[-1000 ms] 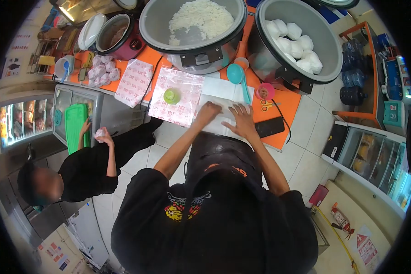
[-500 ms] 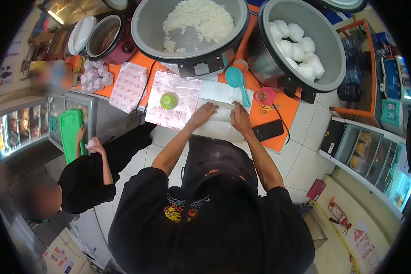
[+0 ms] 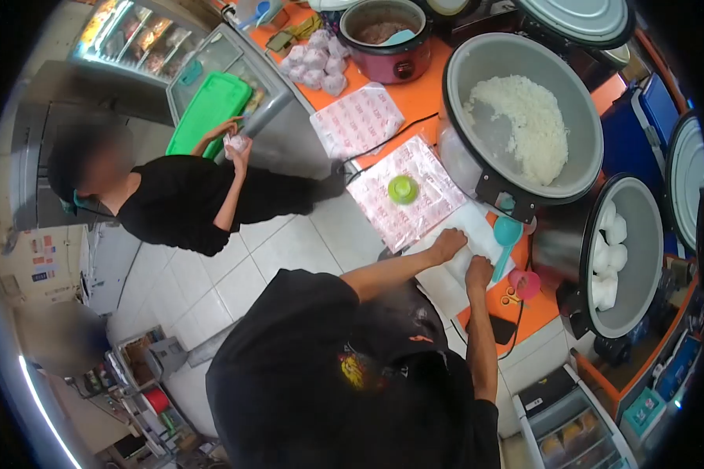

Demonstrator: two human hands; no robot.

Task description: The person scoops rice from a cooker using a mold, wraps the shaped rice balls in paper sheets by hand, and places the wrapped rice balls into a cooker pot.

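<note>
My left hand [image 3: 448,245] is closed on the white sheet [image 3: 440,280], its fingers curled at the upper side. My right hand [image 3: 479,271] grips the same sheet a short way to the right. The sheet bulges slightly between them; what may lie inside is hidden. Left of my hands, a small green mould [image 3: 403,189] rests on a stack of pink-printed wrapping paper [image 3: 375,207]. Just right of my right hand lies a turquoise ladle [image 3: 508,232].
Beyond stand a large cooker of rice [image 3: 455,86] and another pot [image 3: 651,258] holding white wrapped bundles. A pink cup [image 3: 524,284], yellow scissors [image 3: 510,296] and a phone [image 3: 502,329] lie nearby. At left, another person [image 3: 172,195] holds a wrapped bundle [image 3: 235,144] beside a green lid [image 3: 210,116].
My head has turned left, so the whole scene appears rotated and more of the other person shows. Both my hands stay on the white sheet, now with fingers more tightly curled.
</note>
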